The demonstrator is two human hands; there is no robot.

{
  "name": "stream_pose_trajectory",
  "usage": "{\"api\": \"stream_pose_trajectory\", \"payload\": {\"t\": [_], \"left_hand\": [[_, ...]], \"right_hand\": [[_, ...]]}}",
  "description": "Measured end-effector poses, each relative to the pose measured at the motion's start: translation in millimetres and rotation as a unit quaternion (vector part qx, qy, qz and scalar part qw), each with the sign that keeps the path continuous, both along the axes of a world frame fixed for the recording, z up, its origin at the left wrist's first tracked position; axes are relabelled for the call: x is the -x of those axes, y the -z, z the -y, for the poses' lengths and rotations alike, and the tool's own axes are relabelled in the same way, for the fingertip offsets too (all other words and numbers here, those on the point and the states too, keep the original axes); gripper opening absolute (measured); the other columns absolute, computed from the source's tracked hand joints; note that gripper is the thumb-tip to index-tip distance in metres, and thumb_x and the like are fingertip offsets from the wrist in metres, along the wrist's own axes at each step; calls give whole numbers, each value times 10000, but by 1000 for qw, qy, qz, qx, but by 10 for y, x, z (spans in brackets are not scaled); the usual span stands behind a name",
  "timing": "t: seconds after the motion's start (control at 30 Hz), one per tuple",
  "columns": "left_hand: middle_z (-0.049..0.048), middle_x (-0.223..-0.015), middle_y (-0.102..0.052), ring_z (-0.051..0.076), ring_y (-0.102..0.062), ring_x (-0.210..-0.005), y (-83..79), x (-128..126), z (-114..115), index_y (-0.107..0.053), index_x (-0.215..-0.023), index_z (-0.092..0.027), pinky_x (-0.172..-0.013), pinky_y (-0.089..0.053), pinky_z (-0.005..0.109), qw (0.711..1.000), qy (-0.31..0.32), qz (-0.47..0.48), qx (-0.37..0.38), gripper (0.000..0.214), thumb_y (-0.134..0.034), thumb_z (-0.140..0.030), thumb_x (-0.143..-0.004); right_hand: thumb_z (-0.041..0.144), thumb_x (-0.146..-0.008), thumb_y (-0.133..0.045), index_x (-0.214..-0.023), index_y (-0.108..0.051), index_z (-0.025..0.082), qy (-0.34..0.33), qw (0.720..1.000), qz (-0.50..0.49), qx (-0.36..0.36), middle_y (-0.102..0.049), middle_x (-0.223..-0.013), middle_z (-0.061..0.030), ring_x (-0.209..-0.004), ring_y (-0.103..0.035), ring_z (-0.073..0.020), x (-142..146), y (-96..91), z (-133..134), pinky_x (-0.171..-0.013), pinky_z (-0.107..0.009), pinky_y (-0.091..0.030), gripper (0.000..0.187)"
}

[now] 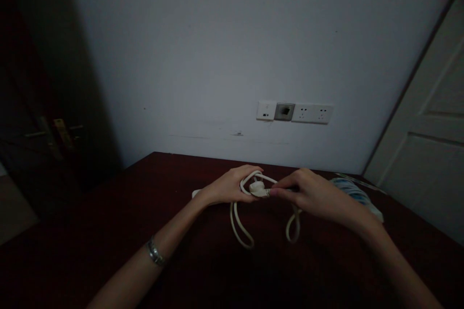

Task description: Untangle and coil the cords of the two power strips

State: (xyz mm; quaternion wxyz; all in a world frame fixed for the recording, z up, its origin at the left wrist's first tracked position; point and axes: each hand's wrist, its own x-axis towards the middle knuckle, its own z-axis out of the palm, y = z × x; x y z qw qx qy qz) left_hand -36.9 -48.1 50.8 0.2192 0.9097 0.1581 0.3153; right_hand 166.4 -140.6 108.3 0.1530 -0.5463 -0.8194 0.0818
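Above a dark red table [108, 231] both my hands hold a coiled white power cord [242, 231]. My left hand [228, 187] is closed round the bundle of loops. With its fingers pinched, my right hand [311, 194] grips the cord right at the white plug [258, 188], which sits between the two hands. Two loops of cord hang down below the hands toward the tabletop. A silver bracelet [155, 252] is on my left wrist.
A white power strip [373, 212] lies on the table behind my right hand, mostly hidden. Wall sockets [294, 112] sit on the pale wall above the table. A dark door with a handle [54, 135] is at left, a white door [427, 130] at right.
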Motion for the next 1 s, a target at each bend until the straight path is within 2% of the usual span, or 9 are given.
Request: {"api": "stream_pose_trajectory", "payload": {"t": [0.17,0.53,0.6,0.73,1.0], "left_hand": [[110,-1286,-493,238,-455,-1182,2,3,-3,-447,-1279,-211,-991,-358,412,999,-2,-23,-23,694,-722,-267,-644],[154,-1406,-321,275,-305,-1307,-42,-39,122,-460,-1259,-190,-1033,-324,417,995,-18,-63,-71,629,-693,-335,-693],[166,-1423,-281,277,-289,-1315,-47,-47,138,-459,-1259,-181,-1045,-313,413,995,-24,-62,-80,635,-698,-324,-688],[166,-1448,-215,295,-218,-1341,-38,-63,152,-445,-1268,-187,-1055,-293,452,991,-31,-71,-113,663,-704,-328,-674],[177,-1457,-153,350,-92,-1356,-38,-70,188,-456,-1232,-179,-1056,-231,548,978,-57,-97,-175,670,-714,-406,-656]], "right_hand": [[442,-839,-467,-745,-716,212,25,999,37,-16,-576,-544,-12,-462,-421,-95,16,5,-5,-477,-248,-238,353],[441,-830,-503,-718,-678,216,43,990,87,-100,-634,-675,-54,-572,-552,-150,109,160,-105,-513,-261,-272,306],[441,-815,-527,-748,-650,187,48,989,71,-124,-633,-692,-64,-595,-563,-159,135,201,-138,-517,-259,-285,290],[392,-810,-538,-957,-580,144,73,983,45,-161,-637,-739,-75,-603,-574,-165,167,274,-192,-503,-248,-292,292],[393,-830,-495,-906,-626,198,54,976,105,-181,-653,-749,-64,-627,-597,-173,139,320,-200,-516,-253,-285,246]]}}
